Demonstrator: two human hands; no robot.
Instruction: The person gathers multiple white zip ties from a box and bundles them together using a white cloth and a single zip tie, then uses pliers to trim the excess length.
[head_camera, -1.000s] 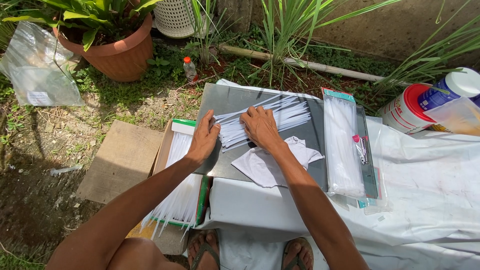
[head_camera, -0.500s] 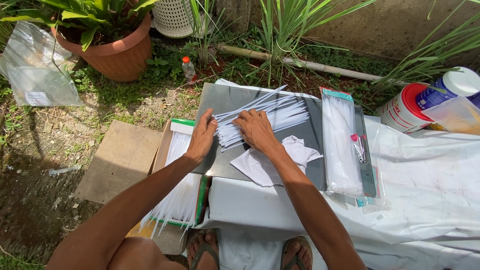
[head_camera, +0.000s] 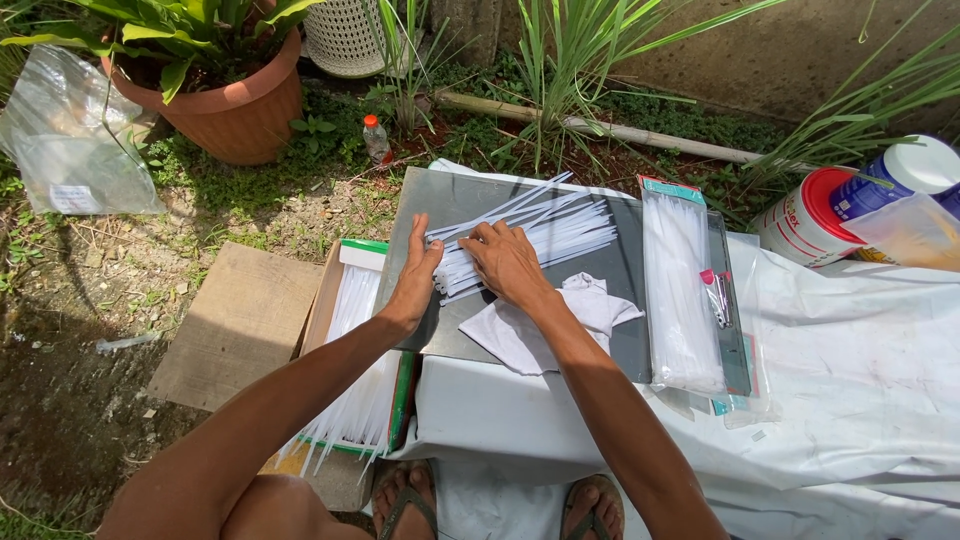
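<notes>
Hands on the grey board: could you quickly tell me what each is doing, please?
Left hand: open, flat against the end of the pile of thin white strips.
Right hand: open, pressing on the pile.

Light: bright sun | Shadows: dark, under my arms | Glare: white cloth (head_camera: 860, 380) shines | Picture: sharp, edges bend

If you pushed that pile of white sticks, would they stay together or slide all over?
Probably slide and fan out: the white sticks lie loose on a smooth grey board, some already splayed at the far end. They look thin and light. Both the left hand and right hand press on them.
</notes>
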